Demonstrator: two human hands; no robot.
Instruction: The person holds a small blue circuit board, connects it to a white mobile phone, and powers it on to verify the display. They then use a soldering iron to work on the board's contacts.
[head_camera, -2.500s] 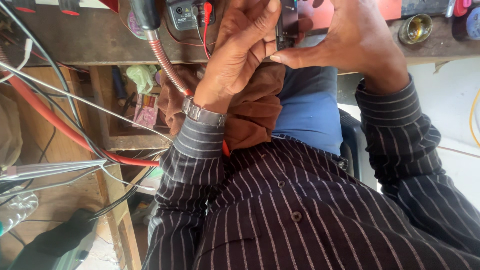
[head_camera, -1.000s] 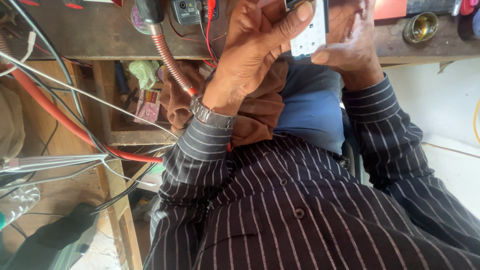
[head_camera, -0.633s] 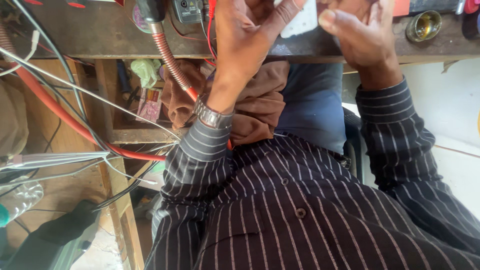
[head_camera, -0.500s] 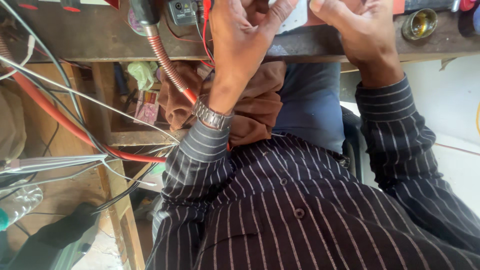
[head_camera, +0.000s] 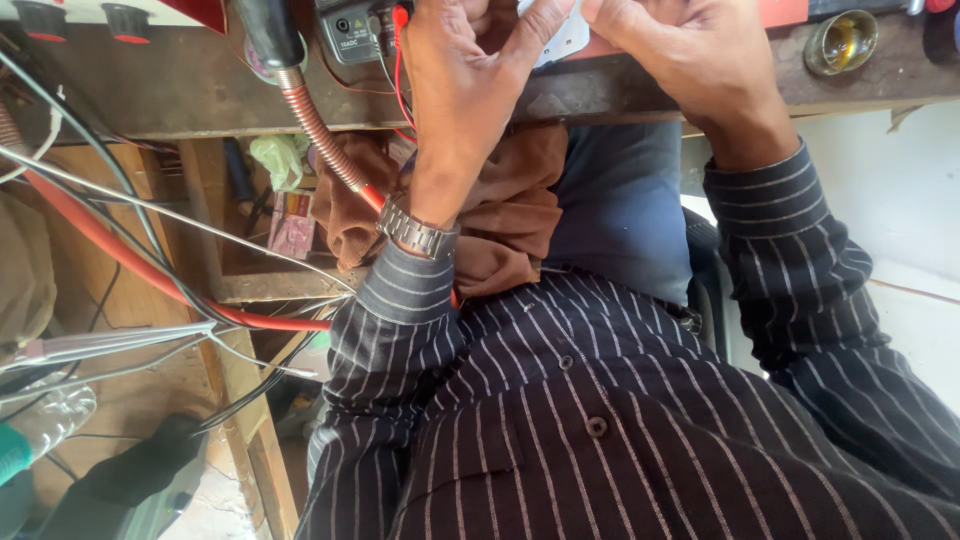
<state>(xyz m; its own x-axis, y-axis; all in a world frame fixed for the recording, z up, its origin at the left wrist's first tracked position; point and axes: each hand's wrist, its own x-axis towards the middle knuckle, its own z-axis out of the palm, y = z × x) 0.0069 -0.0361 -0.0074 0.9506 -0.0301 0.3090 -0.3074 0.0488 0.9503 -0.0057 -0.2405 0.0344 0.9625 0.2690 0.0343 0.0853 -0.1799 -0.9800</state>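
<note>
My left hand (head_camera: 470, 95) and my right hand (head_camera: 680, 60) are both raised to the wooden bench edge (head_camera: 620, 95) at the top of the view. Between them they hold a small flat white device (head_camera: 562, 35), mostly hidden by the fingers and cut off by the frame's top edge. My left fingers press its left side, my right fingers grip its right side. A metal watch (head_camera: 418, 230) sits on my left wrist. Both arms wear a dark striped shirt.
A grey meter (head_camera: 352, 30) with red leads (head_camera: 398, 70) lies on the bench to the left. A small round glass jar (head_camera: 840, 42) stands at the right. A red hose (head_camera: 120, 255) and several cables hang at the left. A brown cloth (head_camera: 510, 215) lies on my lap.
Both hands have risen toward the bench top, carrying the device upward. Earlier it appeared dark, then its white side turned into view. The view shifted slightly.
</note>
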